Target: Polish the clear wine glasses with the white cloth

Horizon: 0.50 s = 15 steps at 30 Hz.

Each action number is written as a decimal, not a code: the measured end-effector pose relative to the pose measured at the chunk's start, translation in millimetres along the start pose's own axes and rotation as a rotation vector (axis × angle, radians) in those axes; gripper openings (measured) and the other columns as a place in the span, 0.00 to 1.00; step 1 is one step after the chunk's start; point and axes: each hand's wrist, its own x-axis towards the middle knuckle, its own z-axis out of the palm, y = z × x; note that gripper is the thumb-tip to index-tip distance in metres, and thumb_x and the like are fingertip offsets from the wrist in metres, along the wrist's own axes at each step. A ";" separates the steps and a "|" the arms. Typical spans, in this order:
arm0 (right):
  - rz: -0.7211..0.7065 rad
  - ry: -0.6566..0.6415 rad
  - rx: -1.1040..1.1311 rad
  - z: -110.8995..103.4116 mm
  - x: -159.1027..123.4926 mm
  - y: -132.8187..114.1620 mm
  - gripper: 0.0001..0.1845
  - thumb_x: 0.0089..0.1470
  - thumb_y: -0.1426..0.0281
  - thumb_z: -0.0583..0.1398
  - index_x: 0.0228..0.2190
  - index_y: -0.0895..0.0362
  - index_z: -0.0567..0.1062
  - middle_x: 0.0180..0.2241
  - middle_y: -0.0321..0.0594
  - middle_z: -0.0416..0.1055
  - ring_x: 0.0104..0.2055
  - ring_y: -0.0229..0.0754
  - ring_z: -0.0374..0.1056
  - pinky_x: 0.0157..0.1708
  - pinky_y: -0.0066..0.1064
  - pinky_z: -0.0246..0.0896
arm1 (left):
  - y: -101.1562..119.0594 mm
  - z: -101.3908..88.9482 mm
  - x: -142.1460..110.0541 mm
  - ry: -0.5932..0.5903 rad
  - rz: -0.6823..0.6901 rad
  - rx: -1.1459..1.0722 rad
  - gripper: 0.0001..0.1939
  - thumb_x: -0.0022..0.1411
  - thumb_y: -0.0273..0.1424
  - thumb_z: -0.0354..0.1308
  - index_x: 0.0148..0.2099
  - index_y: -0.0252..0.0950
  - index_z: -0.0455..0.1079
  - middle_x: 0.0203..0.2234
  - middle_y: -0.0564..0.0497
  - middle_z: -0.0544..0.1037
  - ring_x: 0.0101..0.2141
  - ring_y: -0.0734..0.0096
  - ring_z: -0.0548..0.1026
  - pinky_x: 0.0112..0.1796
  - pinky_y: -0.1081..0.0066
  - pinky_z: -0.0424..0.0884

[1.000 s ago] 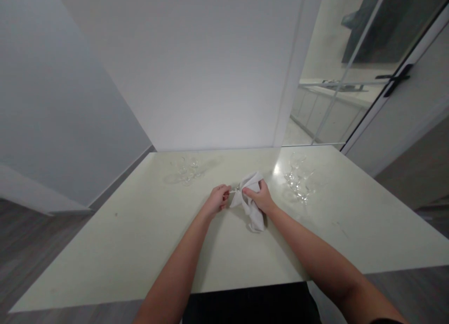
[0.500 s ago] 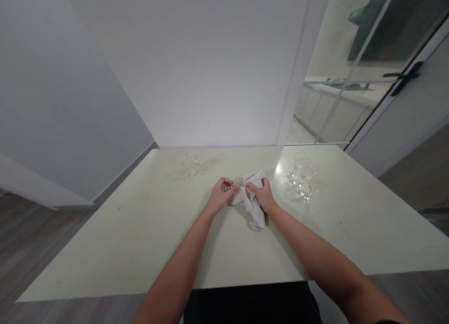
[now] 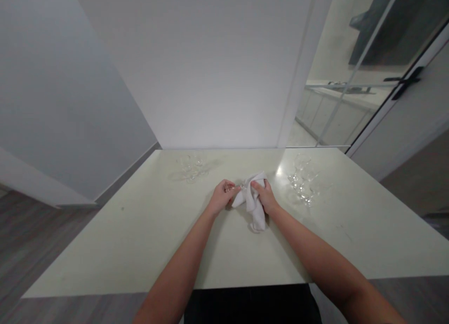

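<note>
Over the middle of a pale table (image 3: 140,239), my left hand (image 3: 220,199) is closed on the stem end of a clear glass (image 3: 234,188), which lies sideways between my hands. My right hand (image 3: 265,195) is closed on a white cloth (image 3: 253,204) wrapped around the glass's other end, so the bowl is hidden. The cloth's loose end hangs down to the tabletop.
A group of clear glasses (image 3: 192,167) stands at the back left of the table, another group of glasses (image 3: 304,181) at the back right. A white wall rises behind the table. A glass partition and a door with a black handle (image 3: 407,82) are on the right.
My hands have stayed on the glass and cloth, shifting only slightly; the left fingers have curled tighter on the stem and the cloth has bunched closer to the right hand.
</note>
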 end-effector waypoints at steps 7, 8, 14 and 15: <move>0.115 -0.008 0.038 -1.1 4.0 -4.3 0.23 0.41 0.51 0.66 0.29 0.55 0.71 0.24 0.34 0.71 0.26 0.40 0.66 0.29 0.30 0.63 | 7.7 -2.9 -6.0 0.059 0.429 0.445 0.10 0.55 0.38 0.60 0.34 0.38 0.66 0.27 0.52 0.70 0.29 0.72 0.68 0.33 0.72 0.63; 0.096 -0.010 0.035 -1.6 3.4 -4.5 0.22 0.41 0.51 0.66 0.30 0.55 0.70 0.24 0.34 0.71 0.26 0.39 0.66 0.29 0.30 0.63 | 7.9 -2.4 -5.8 0.048 0.378 0.405 0.11 0.54 0.39 0.61 0.32 0.38 0.65 0.24 0.53 0.69 0.27 0.73 0.67 0.30 0.73 0.62; -0.028 -0.082 0.026 -2.8 -1.9 -2.5 0.26 0.39 0.58 0.69 0.39 0.53 0.69 0.33 0.35 0.75 0.32 0.40 0.70 0.35 0.32 0.66 | 6.8 -2.3 -3.0 -0.247 -0.209 -0.097 0.21 0.53 0.47 0.60 0.26 0.38 0.57 0.15 0.61 0.58 0.13 0.83 0.50 0.17 0.77 0.46; -0.036 -0.095 0.027 -2.4 -2.1 -2.1 0.26 0.39 0.59 0.69 0.39 0.53 0.69 0.34 0.35 0.75 0.32 0.40 0.70 0.35 0.32 0.66 | 6.6 -2.8 -3.1 -0.257 -0.221 -0.106 0.20 0.53 0.47 0.60 0.27 0.38 0.57 0.15 0.61 0.58 0.13 0.83 0.50 0.17 0.77 0.46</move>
